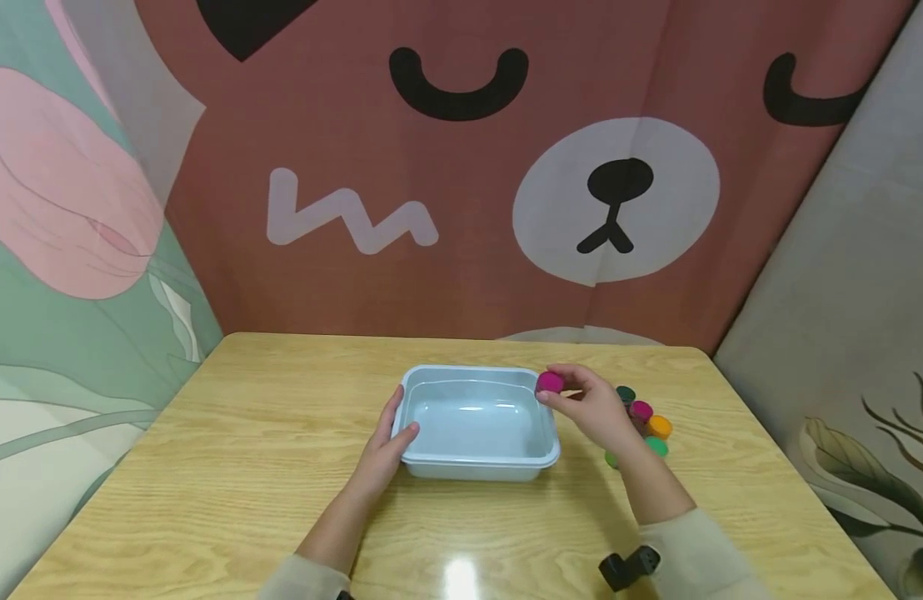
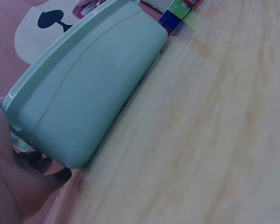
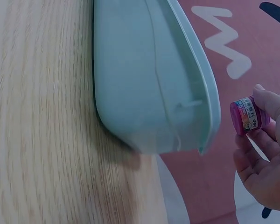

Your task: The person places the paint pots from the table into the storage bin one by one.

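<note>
In the head view, the left hand (image 1: 385, 450) is gripping a blue tub (image 1: 476, 469) on the desk (image 1: 281, 433), and the right hand (image 1: 600, 414) is pinching a pink jar (image 1: 549, 382) near the tub's corner; holding both steady should be helping. The left wrist view is missing the tub's inside; in the right wrist view, the right hand is partly covering the jar.
</note>
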Demonstrator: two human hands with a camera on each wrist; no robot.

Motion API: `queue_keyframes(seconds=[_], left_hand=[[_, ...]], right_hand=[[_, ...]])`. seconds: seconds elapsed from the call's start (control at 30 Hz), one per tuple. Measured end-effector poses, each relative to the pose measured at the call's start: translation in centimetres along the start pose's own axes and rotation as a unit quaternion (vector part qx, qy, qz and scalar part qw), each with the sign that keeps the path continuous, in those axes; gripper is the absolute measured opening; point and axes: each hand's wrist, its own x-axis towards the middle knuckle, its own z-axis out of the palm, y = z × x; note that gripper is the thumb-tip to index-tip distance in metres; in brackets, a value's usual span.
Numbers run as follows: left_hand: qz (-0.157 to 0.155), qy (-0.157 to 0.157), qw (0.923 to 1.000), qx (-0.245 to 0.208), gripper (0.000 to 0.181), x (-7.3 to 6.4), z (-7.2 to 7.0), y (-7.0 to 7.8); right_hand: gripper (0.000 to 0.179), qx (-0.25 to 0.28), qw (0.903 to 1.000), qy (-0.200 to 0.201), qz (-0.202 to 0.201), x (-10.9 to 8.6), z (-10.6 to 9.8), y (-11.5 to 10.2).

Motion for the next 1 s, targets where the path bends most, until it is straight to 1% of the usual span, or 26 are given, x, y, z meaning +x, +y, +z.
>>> queue_keyframes(seconds=[0.17, 0.33, 0.47, 0.67, 0.87, 1.0], left_hand=[[-0.004, 0.005, 1.0, 0.001, 0.068, 0.1, -0.1, -0.2], [-0.01, 0.008, 0.9999, -0.001, 0.068, 0.1, -0.2, -0.4], [-0.011, 0.008, 0.9999, -0.002, 0.068, 0.1, -0.1, -0.4], [-0.003, 0.004, 1.0, 0.003, 0.066, 0.1, 0.1, -0.4], [-0.004, 0.011, 0.9999, 0.007, 0.067, 0.1, 0.1, -0.3], [-0.007, 0.01, 0.9999, 0.007, 0.067, 0.0, 0.1, -0.3]], right_hand=[[0.059, 0.002, 0.9997, -0.017, -0.017, 0.9, 1.4, -0.7], [0.055, 0.029, 0.9977, -0.04, -0.046, 1.8, 2.9, -1.6], [0.054, 0.039, 0.9969, -0.051, -0.046, 2.4, 4.1, -2.3], [0.049, 0.042, 0.9975, -0.047, -0.031, 3.4, 5.7, -3.1], [0.047, 0.037, 0.9967, -0.054, -0.047, 4.2, 7.0, -3.8], [0.046, 0.032, 0.9965, -0.063, -0.046, 4.7, 8.0, -4.3]])
